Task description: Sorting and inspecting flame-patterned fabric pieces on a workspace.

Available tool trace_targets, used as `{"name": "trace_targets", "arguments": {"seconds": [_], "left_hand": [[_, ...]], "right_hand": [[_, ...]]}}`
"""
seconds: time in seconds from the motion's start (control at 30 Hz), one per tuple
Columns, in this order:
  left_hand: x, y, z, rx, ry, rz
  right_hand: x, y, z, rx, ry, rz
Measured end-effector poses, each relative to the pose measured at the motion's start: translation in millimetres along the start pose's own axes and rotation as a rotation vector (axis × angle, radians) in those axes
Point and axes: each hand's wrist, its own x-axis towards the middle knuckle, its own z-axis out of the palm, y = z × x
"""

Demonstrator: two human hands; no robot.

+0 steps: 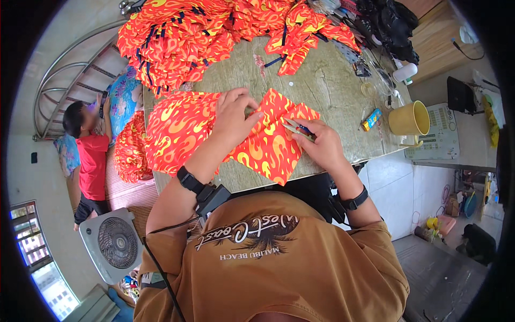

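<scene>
A person in a brown printed T-shirt leans over a stone-patterned surface (322,91), seen from above. Their left hand (233,118) lies flat on a piece of orange-and-red flame-print fabric (268,145), fingers (252,119) spread and released, pressing the cloth down rather than gripping it. The fabric sits directly under those fingers and runs out to both sides, one corner hanging over the near edge of the surface.

The right hand (316,142) rests on the cloth's right edge, its fingers clenched around a pair of small thread snips (295,127) whose blades point left, toward the left fingertips, just above the fabric.

This looks like a trimming step: one hand pins the piece while the other brings the snips to a loose thread or seam. The next move seems to call for keeping the cloth taut and placing the blade tips only on the stray thread, clear of the left fingers.

Beyond the fingers, at the far side, lies a heap of matching flame-print pieces (177,37). Well to the right of the right hand stand a yellow mug (410,119) and a small orange-and-blue tube (371,119). Far left, another person in a red shirt (92,161) sits on the floor beside a grey fan (115,244).
</scene>
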Motion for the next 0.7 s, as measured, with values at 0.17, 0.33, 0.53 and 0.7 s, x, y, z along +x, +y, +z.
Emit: {"name": "trace_targets", "arguments": {"seconds": [0.17,0.33,0.53,0.7], "left_hand": [[4.6,-7.5,0.0,0.010,0.072,-0.018],[5.9,-10.1,-12.9,0.166,0.200,0.036],[0.4,-6.8,-6.1,-0.010,0.167,0.140],[-5.7,2.3,5.8,-0.171,-0.035,0.094]], "right_hand": [[-4.6,6.4,8.2,-0.026,0.064,-0.056],[-6.3,2.7,9.1,-0.119,0.080,-0.071],[-2.2,3.1,6.7,-0.109,0.053,-0.105],[-0.3,1.8,9.5,-0.015,0.016,-0.130]]}}
